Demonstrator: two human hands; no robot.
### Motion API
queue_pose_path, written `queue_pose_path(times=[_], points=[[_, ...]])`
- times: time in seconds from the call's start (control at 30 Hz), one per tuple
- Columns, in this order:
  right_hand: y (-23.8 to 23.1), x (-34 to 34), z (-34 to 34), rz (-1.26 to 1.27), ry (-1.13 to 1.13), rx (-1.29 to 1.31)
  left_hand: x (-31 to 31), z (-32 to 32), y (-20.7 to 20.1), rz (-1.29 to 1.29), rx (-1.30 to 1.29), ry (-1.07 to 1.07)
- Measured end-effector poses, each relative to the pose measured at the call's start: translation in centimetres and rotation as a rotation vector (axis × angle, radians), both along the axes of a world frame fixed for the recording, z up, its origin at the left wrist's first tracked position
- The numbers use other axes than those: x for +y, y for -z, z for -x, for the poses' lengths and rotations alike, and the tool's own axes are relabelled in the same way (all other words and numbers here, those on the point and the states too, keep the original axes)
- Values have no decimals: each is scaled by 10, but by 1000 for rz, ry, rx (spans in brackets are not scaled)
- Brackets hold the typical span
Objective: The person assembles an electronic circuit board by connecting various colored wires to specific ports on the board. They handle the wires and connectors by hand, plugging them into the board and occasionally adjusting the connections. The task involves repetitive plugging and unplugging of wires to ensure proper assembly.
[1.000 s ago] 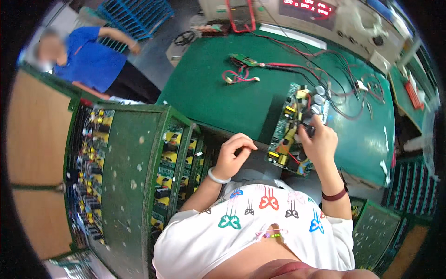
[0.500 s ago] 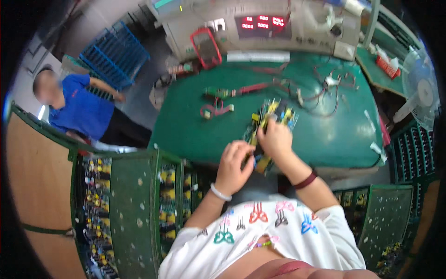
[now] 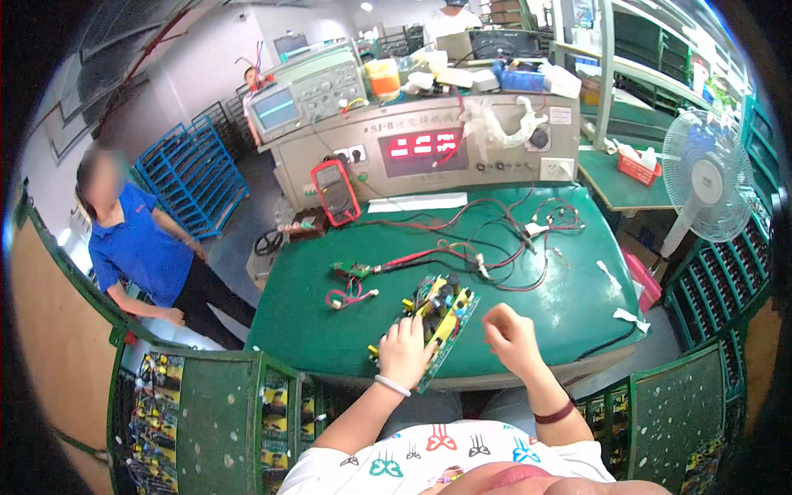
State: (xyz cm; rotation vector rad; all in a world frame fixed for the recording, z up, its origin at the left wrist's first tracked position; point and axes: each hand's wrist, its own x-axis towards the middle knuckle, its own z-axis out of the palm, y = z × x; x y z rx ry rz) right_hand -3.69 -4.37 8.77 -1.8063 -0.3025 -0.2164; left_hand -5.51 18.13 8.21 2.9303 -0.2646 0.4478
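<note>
A long green circuit board (image 3: 453, 327), crowded with yellow and black components, lies at a slant near the front edge of the green bench. My left hand (image 3: 403, 355) rests on its near left side, fingers curled over the parts and gripping it. To the right of the board, apart from it, my right hand (image 3: 513, 340) hovers over the bench with its fingers curled in; nothing shows in them. Beyond the board sit a small green circuit board (image 3: 351, 271) and a pink cable loop (image 3: 350, 297) with white connectors.
Red and black test leads (image 3: 462, 247) trail across the bench (image 3: 561, 322). A red-framed multimeter (image 3: 336, 192) leans against a grey instrument panel (image 3: 330, 165); an oscilloscope (image 3: 305, 99) tops it. A white fan (image 3: 706, 177) stands right. Racks of boards (image 3: 157, 412) flank me. A person in blue (image 3: 148, 239) stands left.
My right hand has come off the board and moved right. My left hand now lies further over the board. The view has tilted up, showing more of the room.
</note>
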Motion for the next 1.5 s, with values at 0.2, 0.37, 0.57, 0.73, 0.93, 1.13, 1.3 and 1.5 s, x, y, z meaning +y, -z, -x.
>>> queue_pose_path(times=[0.2,0.37,0.57,0.73,0.93,1.13,1.3,1.5], points=[[7,-140,36,-80,478,1,-10,-23,1,4,-52,49],[15,-265,116,197,949,-5,8,-30,11,115,-81,182],[40,-368,270,416,1501,309,48,-30,-7,106,-44,258],[76,-432,409,713,1948,676,87,-35,-15,98,11,225],[101,-520,472,955,1695,919,122,-28,7,150,20,209],[75,-540,474,-471,1305,384,98,-17,7,186,-12,75],[66,-544,425,-210,1418,694,90,-27,24,190,-89,-9],[81,-555,369,445,1393,999,90,-17,33,85,-130,-96]])
